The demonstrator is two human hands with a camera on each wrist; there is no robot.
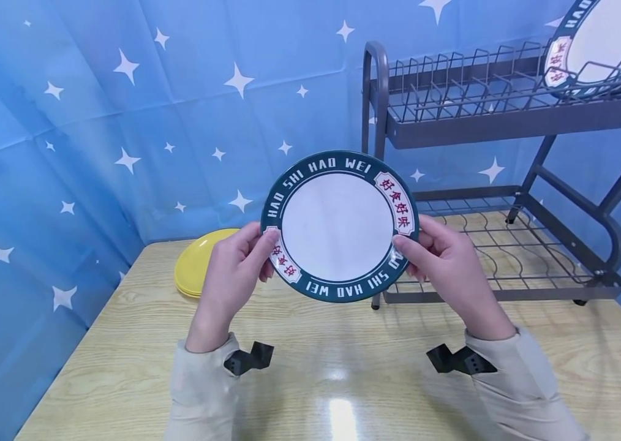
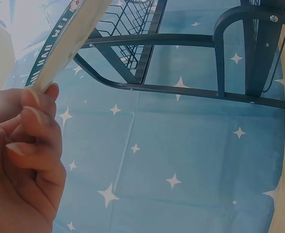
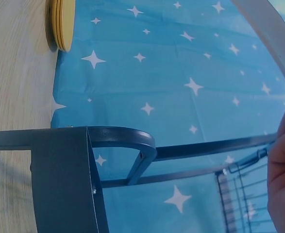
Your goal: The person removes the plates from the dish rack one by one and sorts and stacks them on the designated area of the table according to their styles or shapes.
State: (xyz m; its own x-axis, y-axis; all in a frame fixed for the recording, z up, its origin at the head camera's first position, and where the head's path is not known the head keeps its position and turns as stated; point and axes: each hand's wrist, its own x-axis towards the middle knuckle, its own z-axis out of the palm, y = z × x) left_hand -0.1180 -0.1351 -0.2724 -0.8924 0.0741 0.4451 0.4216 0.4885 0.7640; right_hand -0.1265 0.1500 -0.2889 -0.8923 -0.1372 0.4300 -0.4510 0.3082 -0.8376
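Note:
A white plate (image 1: 338, 226) with a dark green lettered rim is held up above the table, its face toward the head camera. My left hand (image 1: 236, 266) pinches its left edge, thumb on the rim and fingers behind. On the opposite edge my right hand (image 1: 448, 263) pinches it the same way. In the left wrist view the plate (image 2: 69, 43) shows nearly edge-on above the left hand (image 2: 25, 150). The right wrist view catches the right hand (image 3: 284, 160) at its right border, with part of the plate (image 3: 271, 39) above.
A dark two-tier dish rack (image 1: 470, 125) stands at the right. Its upper tier holds a similar green-rimmed plate (image 1: 613, 49). Stacked yellow plates (image 1: 200, 263) lie on the wooden table (image 1: 123, 361) at back left. Behind hangs a blue star-patterned curtain (image 1: 189, 110).

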